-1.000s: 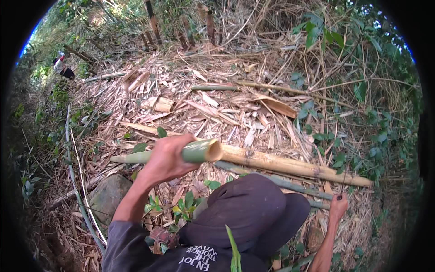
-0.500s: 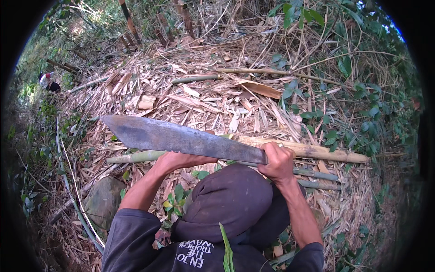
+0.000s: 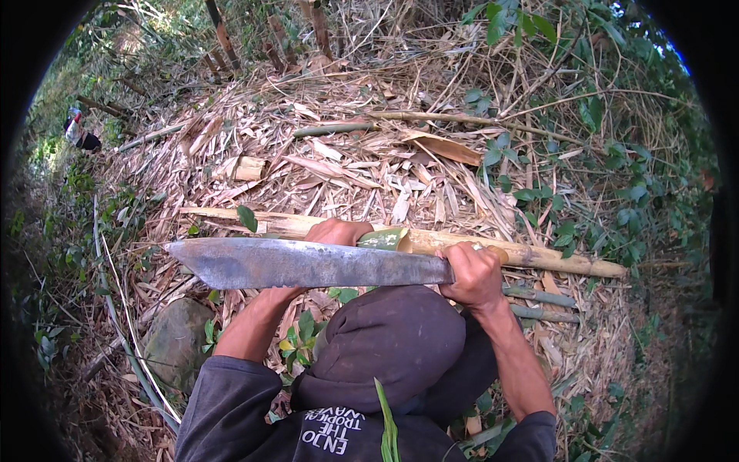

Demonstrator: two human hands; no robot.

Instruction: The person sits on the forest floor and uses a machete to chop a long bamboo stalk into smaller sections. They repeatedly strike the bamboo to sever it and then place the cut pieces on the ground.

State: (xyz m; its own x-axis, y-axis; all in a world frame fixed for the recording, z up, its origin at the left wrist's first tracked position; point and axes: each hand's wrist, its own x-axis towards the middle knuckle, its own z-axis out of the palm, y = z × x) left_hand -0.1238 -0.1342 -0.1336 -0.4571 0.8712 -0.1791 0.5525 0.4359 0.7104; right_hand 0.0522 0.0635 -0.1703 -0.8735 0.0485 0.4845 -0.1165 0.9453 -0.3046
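Note:
My left hand (image 3: 339, 231) is closed around a short green bamboo piece (image 3: 382, 239), whose cut end points right. The blade partly hides that hand. My right hand (image 3: 472, 275) grips the handle of a large machete (image 3: 308, 264). Its broad grey blade lies level and points left, across and just in front of my left hand and the bamboo. A dark cap (image 3: 392, 346) and dark sleeves fill the lower middle of the view.
A long yellowish bamboo pole (image 3: 554, 260) lies across the ground behind my hands, with thinner green stems (image 3: 539, 296) beside it. Dry bamboo husks cover the slope. A grey stone (image 3: 175, 339) sits lower left. Cut stumps (image 3: 223, 35) stand at the top. A distant person (image 3: 78, 131) is far left.
My right hand came up from the ground at lower right holding the machete. The blade now lies level over my left hand, which still holds the green bamboo.

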